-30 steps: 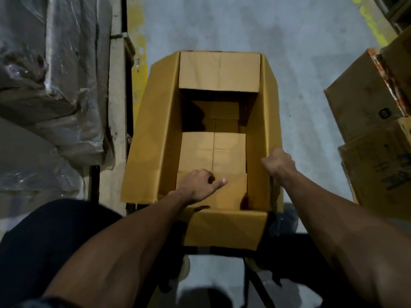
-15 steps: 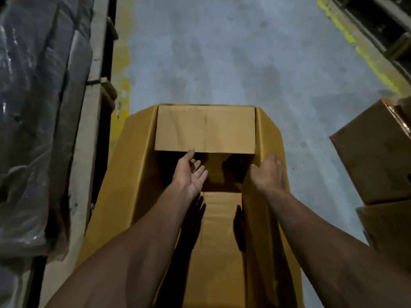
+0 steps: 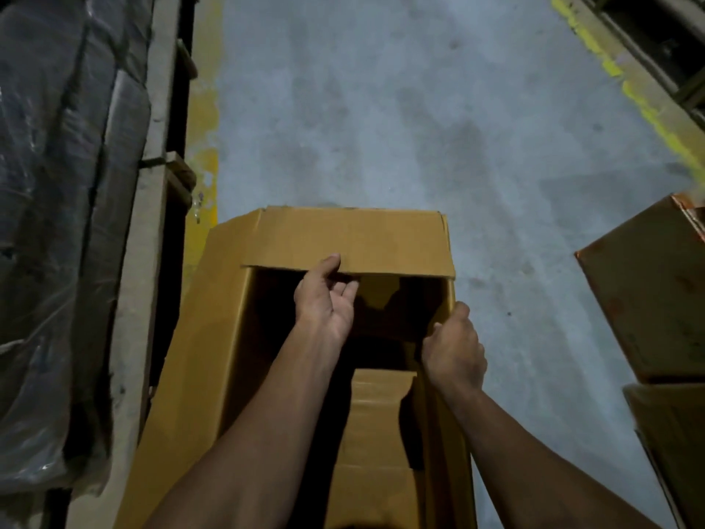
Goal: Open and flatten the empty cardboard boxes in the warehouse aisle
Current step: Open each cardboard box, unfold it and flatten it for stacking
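We see an open cardboard box (image 3: 213,357) standing on the grey concrete floor (image 3: 381,127) of the aisle, directly below the camera. It is plain yellow-brown corrugated board, matt and smooth, with sharp creases at the folds; we can read no print or label on it. Its far flap (image 3: 381,242) is a wide rectangle leaning toward us over the dark opening, and its free edge shows a thin raw line of board. Deep inside, lighter bottom flaps (image 3: 377,433) lie folded with a ragged step in their outline.

The left hand (image 3: 324,303) reaches into the opening and pinches the free edge of the far flap: the thumb lies on top of the board and the curled fingers sit under it. The right hand (image 3: 454,345) grips the top edge of the right wall (image 3: 450,433), fingers curled over the rim, thumb tip raised beside it.

To the left stands a pallet load (image 3: 57,223) wrapped in glossy, wrinkled stretch film, beside a rough pale wooden board (image 3: 145,299). Worn yellow painted lines (image 3: 202,108) run along both sides of the mottled floor. At the right edge sit two more brown cartons (image 3: 648,299), stacked, the upper one with a strip of orange tape at its corner; any writing on them is too dim for us to read.
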Action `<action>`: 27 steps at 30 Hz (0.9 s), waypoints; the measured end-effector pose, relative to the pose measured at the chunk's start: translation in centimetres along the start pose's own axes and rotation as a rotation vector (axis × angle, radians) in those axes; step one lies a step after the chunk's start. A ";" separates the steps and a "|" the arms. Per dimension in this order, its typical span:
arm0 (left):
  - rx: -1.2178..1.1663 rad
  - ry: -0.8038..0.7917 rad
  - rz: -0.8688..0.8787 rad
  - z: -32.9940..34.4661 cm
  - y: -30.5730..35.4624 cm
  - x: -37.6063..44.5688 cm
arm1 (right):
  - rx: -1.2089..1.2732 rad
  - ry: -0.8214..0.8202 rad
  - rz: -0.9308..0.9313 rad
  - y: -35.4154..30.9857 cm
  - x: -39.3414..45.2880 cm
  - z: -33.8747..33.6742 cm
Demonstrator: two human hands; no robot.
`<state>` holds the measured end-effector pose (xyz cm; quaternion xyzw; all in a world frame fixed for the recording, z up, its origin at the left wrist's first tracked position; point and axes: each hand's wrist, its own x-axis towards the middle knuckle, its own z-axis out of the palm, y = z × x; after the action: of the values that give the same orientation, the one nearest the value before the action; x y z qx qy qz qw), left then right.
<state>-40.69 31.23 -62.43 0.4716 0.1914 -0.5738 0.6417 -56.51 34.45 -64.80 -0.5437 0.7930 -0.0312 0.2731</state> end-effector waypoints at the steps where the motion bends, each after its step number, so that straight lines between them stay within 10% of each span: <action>1: 0.008 -0.047 0.047 0.7 0.5 -0.6 | 0.004 -0.001 -0.009 0.0 0.0 0.0; 6: 0.449 -0.220 0.352 4.3 2.1 -1.2 | 0.009 0.014 -0.010 -0.1 -0.1 0.1; 14: 2.303 -0.163 0.973 6.7 3.8 6.4 | -0.012 0.043 -0.012 0.0 0.2 0.4; 27: 2.515 -0.172 0.823 7.7 3.8 9.3 | -0.023 0.073 -0.010 0.1 0.5 1.1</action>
<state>-37.03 19.33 -64.56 0.7262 -0.6639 -0.1518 -0.0936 -56.22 34.29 -65.97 -0.5492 0.8001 -0.0431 0.2373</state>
